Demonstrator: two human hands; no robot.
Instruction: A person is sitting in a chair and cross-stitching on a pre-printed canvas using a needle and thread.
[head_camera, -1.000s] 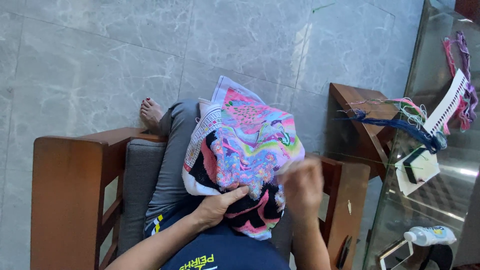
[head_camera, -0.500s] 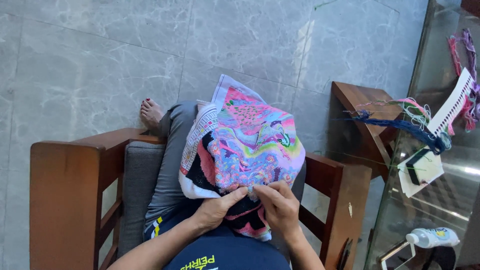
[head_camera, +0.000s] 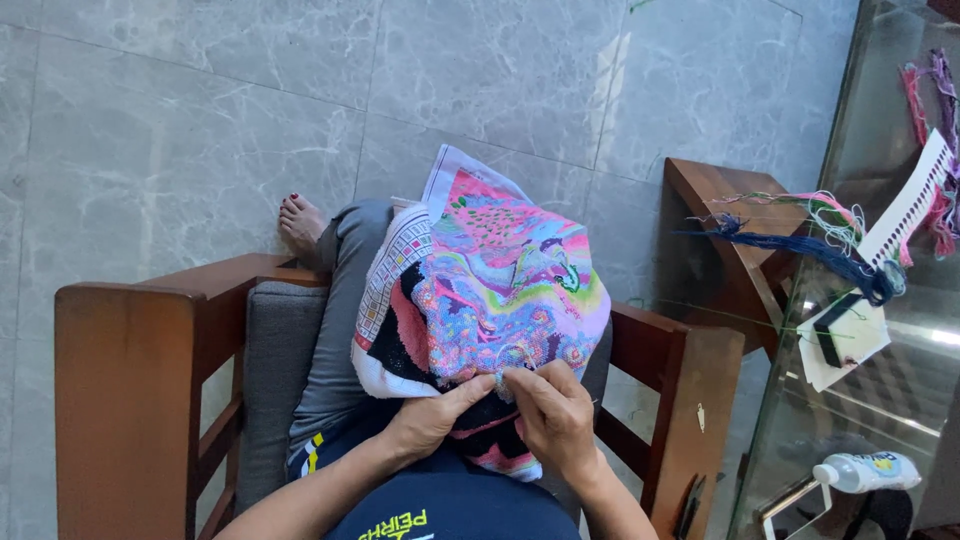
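Colourful cross-stitched fabric canvas (head_camera: 500, 290) is lying on the lap; left hand (head_camera: 432, 420) and right hand (head_camera: 552, 415) are pinching its near edge.

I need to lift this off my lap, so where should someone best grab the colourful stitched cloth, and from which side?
Probably the white border at the far end of the stitched cloth, coming from the knee side: it lies free there, while both hands pinch the near edge.

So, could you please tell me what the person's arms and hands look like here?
Both forearms are bare, with no sleeves reaching them. The left hand and right hand wear no gloves, and no rings, watch or bracelet show. A dark blue shirt with yellow lettering covers the torso.
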